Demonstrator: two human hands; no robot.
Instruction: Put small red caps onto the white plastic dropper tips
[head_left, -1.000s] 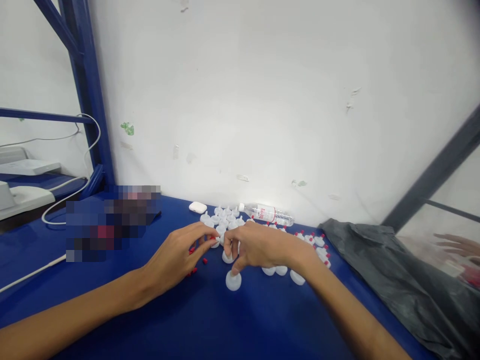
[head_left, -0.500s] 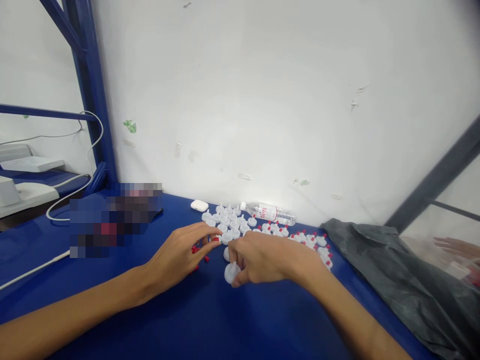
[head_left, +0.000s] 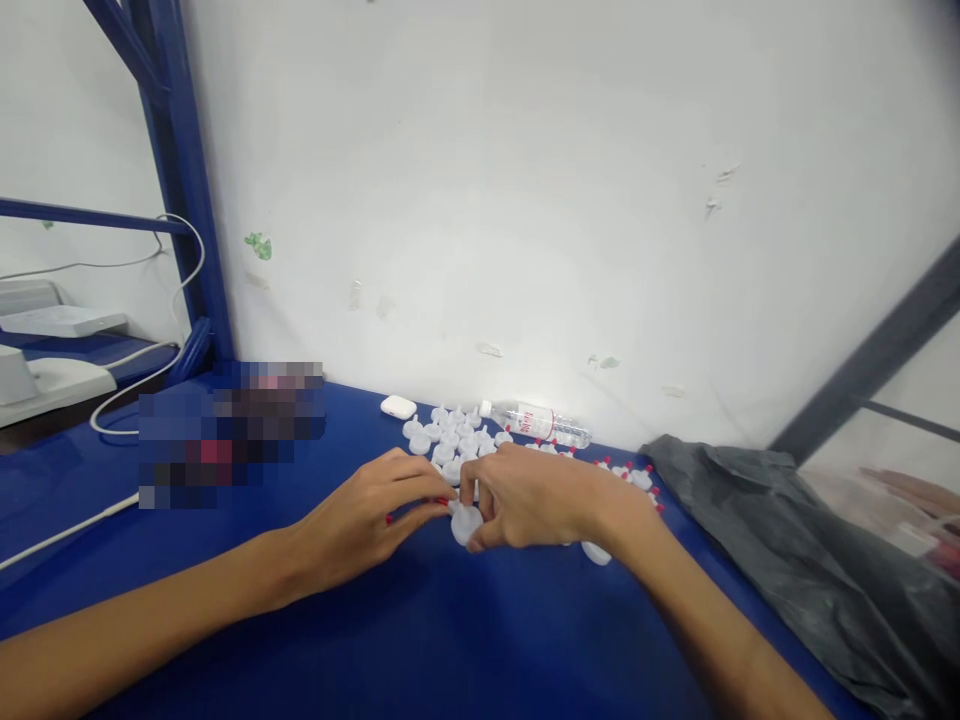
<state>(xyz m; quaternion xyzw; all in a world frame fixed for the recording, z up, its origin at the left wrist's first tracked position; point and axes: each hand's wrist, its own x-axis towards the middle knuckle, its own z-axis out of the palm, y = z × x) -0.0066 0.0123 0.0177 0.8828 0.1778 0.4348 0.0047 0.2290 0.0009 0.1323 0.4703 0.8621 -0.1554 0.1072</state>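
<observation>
Between the thumb and fingers of my right hand [head_left: 525,497] is a translucent white nozzle cap [head_left: 466,525], a round base with a thin spout, tilted so the spout points up and left. My left hand [head_left: 379,505] pinches a small red tip cap [head_left: 443,501], which is right at the spout's end; whether it sits on the spout I cannot tell. Beyond my hands lies a cluster of bare white nozzle caps [head_left: 448,440]. To the right, partly behind my right hand, stand several nozzle caps with red tips [head_left: 640,478]. Loose red tips are mostly hidden behind my left hand.
A clear plastic bottle [head_left: 536,422] lies along the wall, with a small white case [head_left: 398,407] left of it. Dark grey sheeting [head_left: 750,520] covers the right side of the blue surface [head_left: 390,640]. A white cable [head_left: 71,537] runs at left, by a blurred-out patch.
My right hand has picked up the nozzle cap from the blue surface and tilted it toward my left hand. The red tip in my left hand has moved right, to the spout.
</observation>
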